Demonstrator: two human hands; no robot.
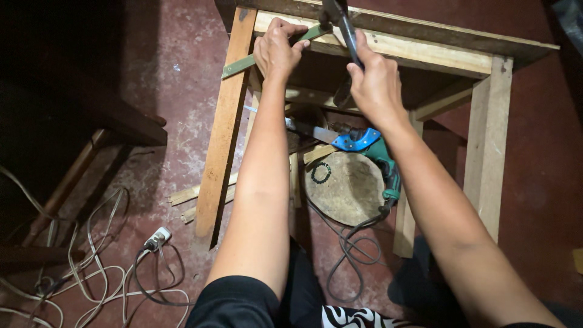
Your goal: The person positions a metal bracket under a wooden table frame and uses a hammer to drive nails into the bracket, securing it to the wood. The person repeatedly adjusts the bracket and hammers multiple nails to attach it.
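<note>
Green metal strip (267, 51) lies slantwise across the top rail of the wooden frame (388, 45), its long axis running from lower left up toward the upper right, the low end jutting past the frame's left leg (221, 133). My left hand (276, 48) is curled down on it, fingers closed over the strip near the rail. My right hand (376, 82) is wrapped tight round the dark handle of a hammer (347, 33), which stands nearly upright, head up by the strip's far end. Below, on the red floor (170, 54), a blue-green power drill (373, 152) rests by a round woven mat (346, 188).
</note>
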